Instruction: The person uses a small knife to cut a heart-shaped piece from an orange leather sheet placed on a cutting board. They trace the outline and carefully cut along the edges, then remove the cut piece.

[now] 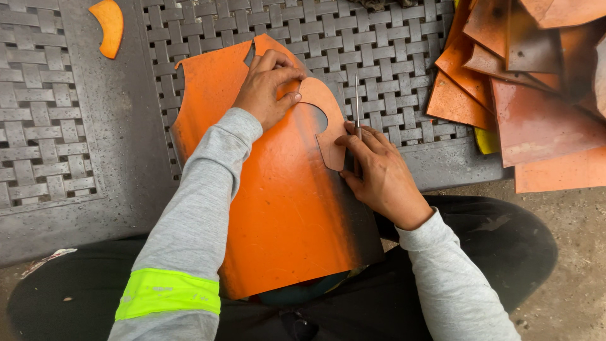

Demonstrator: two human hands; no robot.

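A large orange sheet (278, 202) lies from my lap up onto a grey woven plastic table (391, 44). My left hand (265, 88) presses flat on its upper part, next to a curved orange template piece (322, 101) that lies on the sheet. My right hand (379, 173) grips a thin metal tool (356, 101) like a pen, its point up along the template's right edge. The sheet's right edge is darkened, and curved notches are cut out of its top.
A pile of orange and brown sheets (524, 82) lies at the upper right, with a bit of yellow (486, 140) under it. A small curved orange offcut (108, 26) sits at the top left on a second grey woven table (38, 126). Bare ground shows at the lower right.
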